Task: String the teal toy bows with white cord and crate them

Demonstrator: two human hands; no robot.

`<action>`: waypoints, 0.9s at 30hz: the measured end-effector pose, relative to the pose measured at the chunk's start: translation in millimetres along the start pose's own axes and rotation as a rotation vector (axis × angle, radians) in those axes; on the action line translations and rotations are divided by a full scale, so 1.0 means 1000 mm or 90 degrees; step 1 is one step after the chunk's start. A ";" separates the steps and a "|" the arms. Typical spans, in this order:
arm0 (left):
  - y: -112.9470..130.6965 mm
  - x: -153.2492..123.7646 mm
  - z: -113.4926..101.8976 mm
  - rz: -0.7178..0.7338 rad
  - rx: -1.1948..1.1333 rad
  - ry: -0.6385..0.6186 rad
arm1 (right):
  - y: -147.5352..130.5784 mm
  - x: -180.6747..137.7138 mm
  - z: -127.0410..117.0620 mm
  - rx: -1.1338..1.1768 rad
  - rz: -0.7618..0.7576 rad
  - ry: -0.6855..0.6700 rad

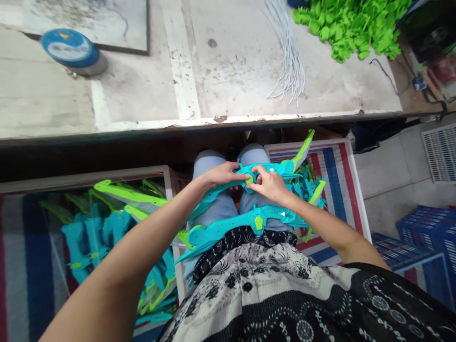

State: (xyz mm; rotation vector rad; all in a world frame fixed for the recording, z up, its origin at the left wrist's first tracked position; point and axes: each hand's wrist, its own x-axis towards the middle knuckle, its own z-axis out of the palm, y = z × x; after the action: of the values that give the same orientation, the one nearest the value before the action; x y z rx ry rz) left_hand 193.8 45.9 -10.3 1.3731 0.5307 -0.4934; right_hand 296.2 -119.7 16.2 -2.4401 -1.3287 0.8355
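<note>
Over my knees I hold a teal plastic toy bow (281, 169) with lime green tips. My left hand (223, 174) is closed round its middle from the left. My right hand (270, 185) pinches a small lime green piece (250, 179) at the bow's centre. A second teal bow (245, 225) with a green centre piece lies across my lap, nearer my body. Several more bows (313, 187) lie behind my right hand.
A box (107, 228) at my left holds several teal and green bows. On the worn workbench (142, 95) lie a bundle of white cords (290, 61), a heap of green plastic parts (352, 26) and a blue tape roll (71, 50). Blue crates (427, 232) stand at right.
</note>
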 end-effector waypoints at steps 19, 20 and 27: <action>0.005 0.003 0.008 0.025 0.145 0.122 | -0.004 -0.010 0.051 0.571 0.304 0.066; 0.004 0.004 0.006 0.025 0.139 0.114 | -0.004 -0.008 0.050 0.587 0.307 0.040; 0.002 0.007 0.002 0.044 0.286 0.128 | 0.002 -0.006 0.050 0.406 0.213 0.040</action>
State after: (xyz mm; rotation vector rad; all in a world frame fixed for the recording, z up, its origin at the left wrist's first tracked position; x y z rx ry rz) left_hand 200.3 44.5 -13.0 1.8788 0.5538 -0.4358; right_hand 265.8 -128.5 -23.3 -2.1521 -0.5097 1.0499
